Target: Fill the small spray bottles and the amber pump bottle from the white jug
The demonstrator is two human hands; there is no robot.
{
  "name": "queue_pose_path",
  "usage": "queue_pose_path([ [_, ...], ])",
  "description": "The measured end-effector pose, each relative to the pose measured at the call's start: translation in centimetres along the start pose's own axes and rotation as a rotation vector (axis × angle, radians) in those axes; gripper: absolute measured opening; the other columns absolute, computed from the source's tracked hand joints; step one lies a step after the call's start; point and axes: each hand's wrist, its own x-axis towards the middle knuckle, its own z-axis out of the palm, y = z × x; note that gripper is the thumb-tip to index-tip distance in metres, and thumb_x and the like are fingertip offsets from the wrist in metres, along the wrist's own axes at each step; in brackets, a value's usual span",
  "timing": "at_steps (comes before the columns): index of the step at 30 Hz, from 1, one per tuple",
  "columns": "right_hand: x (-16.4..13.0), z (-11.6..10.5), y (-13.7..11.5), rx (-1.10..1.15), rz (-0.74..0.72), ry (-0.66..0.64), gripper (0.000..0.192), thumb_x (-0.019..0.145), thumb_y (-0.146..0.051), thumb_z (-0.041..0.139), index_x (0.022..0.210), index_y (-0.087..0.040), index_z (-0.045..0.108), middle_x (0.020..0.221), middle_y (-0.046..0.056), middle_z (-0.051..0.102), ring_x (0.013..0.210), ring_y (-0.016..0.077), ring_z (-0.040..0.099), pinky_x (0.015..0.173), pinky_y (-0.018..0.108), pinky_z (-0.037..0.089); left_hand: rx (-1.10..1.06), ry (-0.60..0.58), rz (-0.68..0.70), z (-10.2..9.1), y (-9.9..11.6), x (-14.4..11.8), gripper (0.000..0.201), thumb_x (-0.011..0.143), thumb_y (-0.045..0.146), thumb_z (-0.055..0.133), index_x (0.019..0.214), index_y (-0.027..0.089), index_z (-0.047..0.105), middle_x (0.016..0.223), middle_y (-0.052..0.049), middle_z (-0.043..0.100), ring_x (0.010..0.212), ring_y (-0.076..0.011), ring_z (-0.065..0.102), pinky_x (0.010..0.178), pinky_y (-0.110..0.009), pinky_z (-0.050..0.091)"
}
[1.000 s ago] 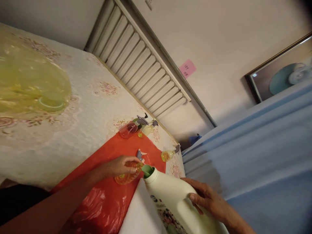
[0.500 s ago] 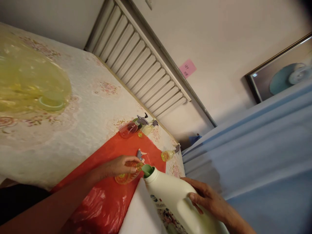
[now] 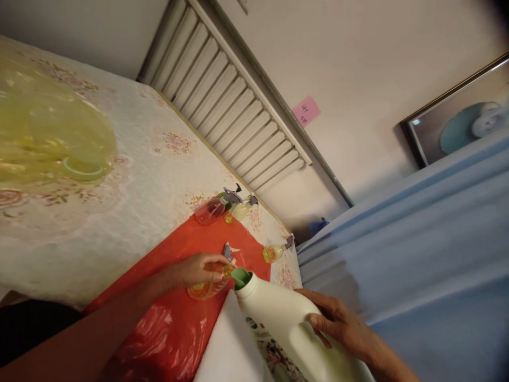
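Note:
My left hand is closed round the neck of a clear bottle with orange-yellow colour, which stands on a red plastic sheet. My right hand grips the handle of a large cream jug with a printed label. The jug is tilted toward the bottle, its green pouring spout right beside the bottle's mouth. Whether liquid is flowing I cannot tell. Just past my left fingers, a grey and white spray head lies on the red sheet.
Spray bottles stand beyond: a pink one, a pale one and a yellow one. A yellow plastic bag lies on the flowered tablecloth. A radiator lines the wall; a blue curtain hangs at right.

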Motion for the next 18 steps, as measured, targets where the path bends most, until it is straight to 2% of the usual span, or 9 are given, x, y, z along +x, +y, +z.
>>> queue_pose_path([
  [6,0.0,-0.3,0.4,-0.010,0.006,-0.006,0.059,0.090,-0.056,0.058,0.135,-0.018,0.056,0.075,-0.001,0.052,0.056,0.0087,0.041,0.045,0.019,0.034,-0.001,-0.012,-0.003,-0.1,-0.3,0.2,0.043,0.079,0.040,0.071,0.119,0.023,0.067,0.120,-0.003,0.072,0.111,-0.0264,0.064,0.094,-0.033,0.049],
  [14,0.0,-0.3,0.4,-0.022,-0.005,-0.010,0.058,0.092,-0.055,0.057,0.136,-0.018,0.055,0.076,-0.001,0.052,0.056,0.0084,0.041,0.046,0.019,0.034,0.015,-0.015,-0.004,0.1,1.0,-0.1,0.041,0.080,0.037,0.068,0.118,0.020,0.066,0.120,-0.004,0.072,0.113,-0.0272,0.063,0.096,-0.035,0.048],
  [18,0.0,-0.3,0.3,-0.011,0.004,-0.006,0.060,0.090,-0.056,0.058,0.136,-0.017,0.055,0.075,-0.001,0.052,0.055,0.0086,0.041,0.046,0.019,0.034,0.012,-0.015,-0.005,0.1,0.9,-0.1,0.040,0.080,0.036,0.069,0.117,0.021,0.067,0.120,-0.005,0.072,0.112,-0.0262,0.064,0.095,-0.034,0.048],
])
